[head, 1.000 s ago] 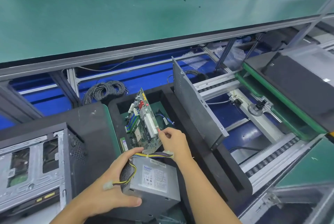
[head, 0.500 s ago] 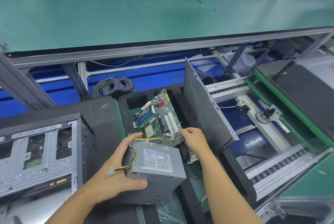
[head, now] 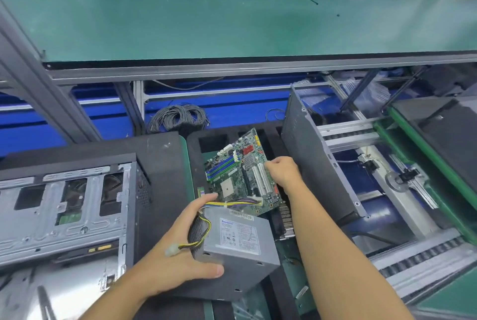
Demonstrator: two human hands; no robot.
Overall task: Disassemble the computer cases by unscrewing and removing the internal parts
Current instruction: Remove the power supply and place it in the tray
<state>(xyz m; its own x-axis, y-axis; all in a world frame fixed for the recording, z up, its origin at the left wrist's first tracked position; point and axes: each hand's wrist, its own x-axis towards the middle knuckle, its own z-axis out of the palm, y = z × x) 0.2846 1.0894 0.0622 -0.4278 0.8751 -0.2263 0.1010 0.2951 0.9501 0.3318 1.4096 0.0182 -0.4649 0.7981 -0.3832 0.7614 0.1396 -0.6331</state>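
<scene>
Centrally, the circuit board [head: 241, 172] is hanging tilted over the black foam tray [head: 195, 149], its near edge overlapping the top of the power supply [head: 238, 241]. Right hand [head: 284, 175] is gripping the board's right edge, fingers [head: 271, 163] curled onto it. Left hand [head: 178, 257] is holding the grey power supply by its left end, thumb lying along the near side, other fingers wrapping over the far top corner. Coloured wires [head: 233, 202] are running from the supply across the board's near edge. A white plug [head: 171, 251] on yellow-and-black wires is lying against the left hand. Just right of the board, a grey metal panel [head: 317, 164] is standing on edge. To the left, an opened computer case [head: 64, 211] is lying on its side beside the tray. Beyond the tray, a coil of grey cable [head: 179, 117] is resting on a blue surface under the long green counter [head: 206, 14].
</scene>
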